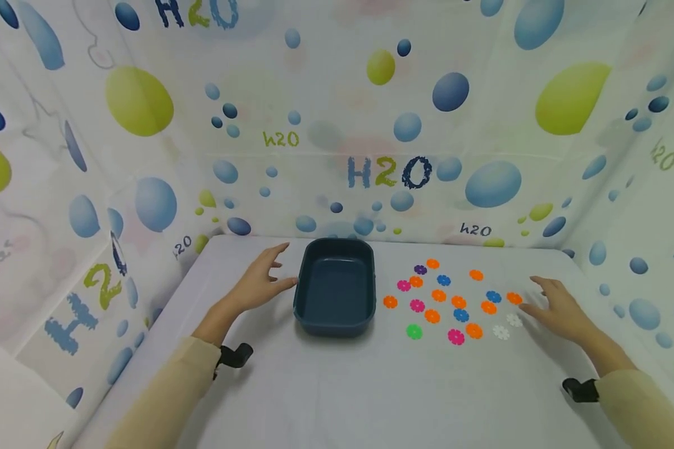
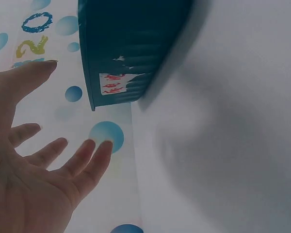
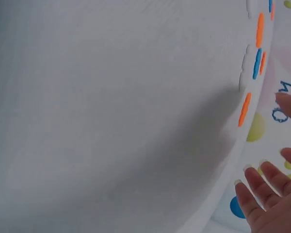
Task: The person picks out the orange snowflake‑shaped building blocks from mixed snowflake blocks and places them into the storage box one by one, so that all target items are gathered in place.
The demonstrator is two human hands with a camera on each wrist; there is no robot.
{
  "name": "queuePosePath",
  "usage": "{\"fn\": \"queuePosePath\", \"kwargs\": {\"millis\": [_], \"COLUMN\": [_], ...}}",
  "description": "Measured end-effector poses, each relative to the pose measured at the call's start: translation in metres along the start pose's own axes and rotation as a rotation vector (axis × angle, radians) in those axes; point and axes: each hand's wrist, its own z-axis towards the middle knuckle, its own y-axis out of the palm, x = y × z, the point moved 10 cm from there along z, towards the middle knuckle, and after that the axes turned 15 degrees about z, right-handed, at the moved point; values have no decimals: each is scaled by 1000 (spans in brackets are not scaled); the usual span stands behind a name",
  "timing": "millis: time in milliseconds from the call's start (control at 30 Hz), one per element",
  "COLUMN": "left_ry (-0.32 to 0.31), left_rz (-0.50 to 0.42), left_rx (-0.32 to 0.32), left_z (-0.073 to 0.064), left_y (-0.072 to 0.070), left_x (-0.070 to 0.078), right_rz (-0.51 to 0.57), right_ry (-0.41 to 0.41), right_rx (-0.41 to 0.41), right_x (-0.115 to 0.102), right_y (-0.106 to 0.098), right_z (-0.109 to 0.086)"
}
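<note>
A dark blue rectangular bin (image 1: 334,327) stands on the white-covered table, left of a spread of small flower-shaped discs. To the bin's left hovers my left hand (image 1: 263,280), fingers spread and thumb pointing at its side wall; nothing is in the hand. In the left wrist view the bin (image 2: 131,43) shows a torn label with red print. My right hand (image 1: 556,310) is held at the right end of the discs, empty, with loosely bent fingers. Its thumb is nearest an orange disc (image 1: 514,298) and a white disc (image 1: 513,320).
Several more discs lie flat and scattered: orange, pink (image 1: 456,337), blue (image 1: 461,315), purple (image 1: 420,269), green (image 1: 414,332) and white. A patterned curtain (image 1: 337,143) with bubbles and H2O lettering encloses the table's back and sides. Black straps with small cameras sit at both wrists.
</note>
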Motion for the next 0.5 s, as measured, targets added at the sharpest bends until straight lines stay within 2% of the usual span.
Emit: {"fn": "queuePosePath", "kwargs": {"millis": [167,300,500], "left_ry": [-61,-117,-191], "left_rz": [-47,-72,-188], "left_rx": [-25,-53,-113], "left_z": [0,0,4], "left_y": [8,16,28], "left_x": [-5,-9,-11], "right_rz": [33,88,139], "right_ry": [61,149,221], "right_rx": [-10,-36,-51], "right_x": [4,13,22], "right_y": [3,8,11], "right_z": [5,10,14]}}
